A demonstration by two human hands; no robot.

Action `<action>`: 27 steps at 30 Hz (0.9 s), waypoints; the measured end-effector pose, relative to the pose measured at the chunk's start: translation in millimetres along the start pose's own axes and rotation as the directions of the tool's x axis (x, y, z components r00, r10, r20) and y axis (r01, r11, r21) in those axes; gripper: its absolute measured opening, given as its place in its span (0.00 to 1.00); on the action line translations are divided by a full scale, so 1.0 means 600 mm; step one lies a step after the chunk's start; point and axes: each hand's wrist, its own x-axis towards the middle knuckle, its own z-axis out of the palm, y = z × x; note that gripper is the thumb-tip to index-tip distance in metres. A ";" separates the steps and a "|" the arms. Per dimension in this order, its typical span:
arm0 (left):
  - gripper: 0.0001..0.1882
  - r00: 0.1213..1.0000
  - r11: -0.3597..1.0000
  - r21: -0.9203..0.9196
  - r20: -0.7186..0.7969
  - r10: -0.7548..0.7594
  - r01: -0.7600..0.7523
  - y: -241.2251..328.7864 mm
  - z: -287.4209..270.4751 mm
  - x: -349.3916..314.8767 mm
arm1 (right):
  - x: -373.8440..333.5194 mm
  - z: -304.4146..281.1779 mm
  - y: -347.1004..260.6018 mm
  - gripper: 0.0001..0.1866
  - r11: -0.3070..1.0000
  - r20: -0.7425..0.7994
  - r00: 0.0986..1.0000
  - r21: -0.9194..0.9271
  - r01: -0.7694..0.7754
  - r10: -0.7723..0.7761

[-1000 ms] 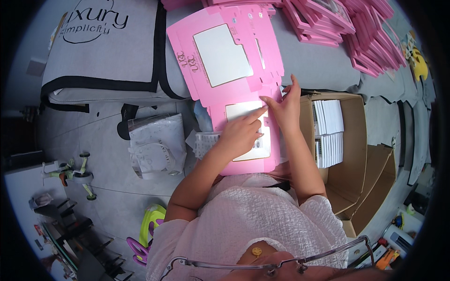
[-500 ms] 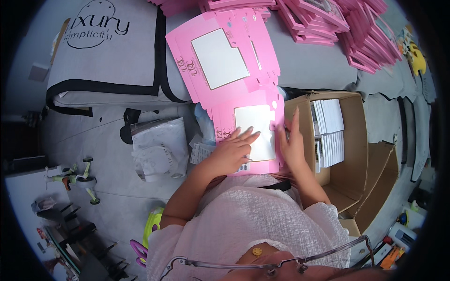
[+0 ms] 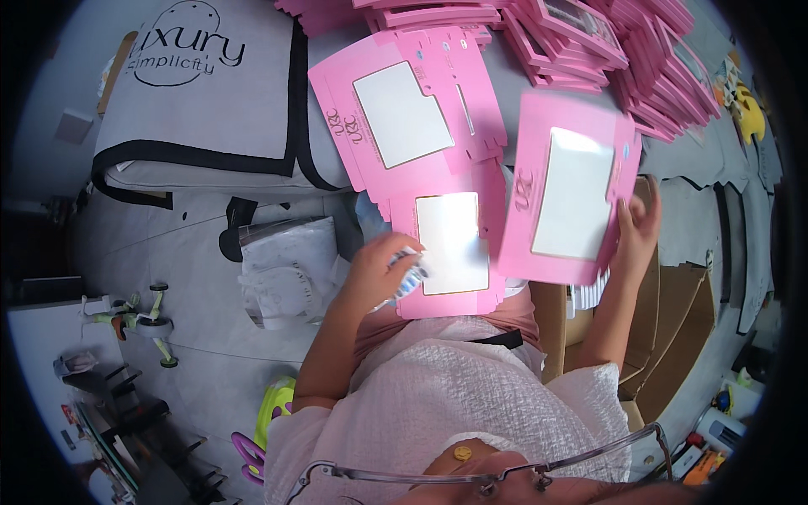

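My right hand [image 3: 640, 225] grips the right edge of a flat pink carton sheet [image 3: 526, 240] with a white window, held up and tilted over the cardboard box. A second flat pink carton [image 3: 404, 223] lies across my lap, its white panel catching the light. Over that carton's left edge, my left hand [image 3: 373, 263] is closed on a small curled sheet of blue and white stickers [image 3: 410, 283]. More flat pink cartons [image 3: 337, 84] lie overlapping just beyond, on the grey couch.
Piles of folded pink boxes [image 3: 560, 42] stand at the back right. An open cardboard box [image 3: 553, 324] with white packs [image 3: 587, 296] is at my right. On the floor to the left are a clear plastic bag [image 3: 286, 269] and a small tricycle [image 3: 147, 324].
My right hand has lifted a pink carton sheet up and to the right, off the one on my lap. The left hand has drawn back left, now with the sticker sheet in its fingers.
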 end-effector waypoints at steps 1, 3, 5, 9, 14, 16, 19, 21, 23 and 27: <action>0.06 0.997 0.999 0.044 -0.071 -0.003 0.006 -0.014 -0.005 -0.004 | 0.013 0.026 -0.011 0.34 1.000 0.040 0.999 0.018 -0.021 0.021; 0.06 0.983 0.992 0.089 -0.167 -0.071 0.087 -0.027 -0.016 -0.011 | 0.032 0.112 -0.024 0.35 0.999 0.145 0.989 0.010 -0.036 0.034; 0.05 0.975 0.989 0.084 -0.198 -0.102 0.121 -0.041 -0.015 -0.023 | 0.054 0.210 -0.011 0.35 0.985 0.227 0.972 0.151 -0.089 0.053; 0.04 0.980 0.985 0.044 -0.115 -0.164 0.170 -0.064 -0.009 -0.043 | 0.090 0.329 0.058 0.40 0.975 0.302 0.933 -0.041 0.218 -0.196; 0.07 0.907 0.900 -0.107 0.063 -0.417 0.422 -0.043 -0.020 -0.034 | -0.023 0.231 0.087 0.43 0.901 0.336 0.941 -0.397 0.174 -0.034; 0.08 0.881 0.880 -0.114 0.176 -0.438 0.460 -0.037 -0.016 -0.025 | -0.102 0.164 0.108 0.45 0.834 0.338 0.936 -0.542 0.106 0.101; 0.08 0.919 0.944 -0.103 0.280 -0.276 0.315 -0.038 0.008 -0.024 | -0.192 0.115 0.100 0.41 0.876 0.372 0.866 -0.461 -0.140 0.334; 0.09 0.923 0.967 -0.110 0.340 -0.180 0.230 -0.032 0.015 -0.019 | -0.202 0.093 0.105 0.39 0.913 0.372 0.872 -0.366 -0.178 0.319; 0.09 0.860 0.973 -0.045 0.478 -0.177 0.225 -0.009 0.007 -0.012 | -0.188 0.055 0.105 0.35 0.928 0.408 0.840 -0.255 -0.272 0.358; 0.09 0.879 0.967 -0.083 0.440 -0.182 0.241 -0.027 -0.004 -0.018 | -0.125 -0.052 0.044 0.24 0.838 0.204 0.855 -0.400 -0.372 0.477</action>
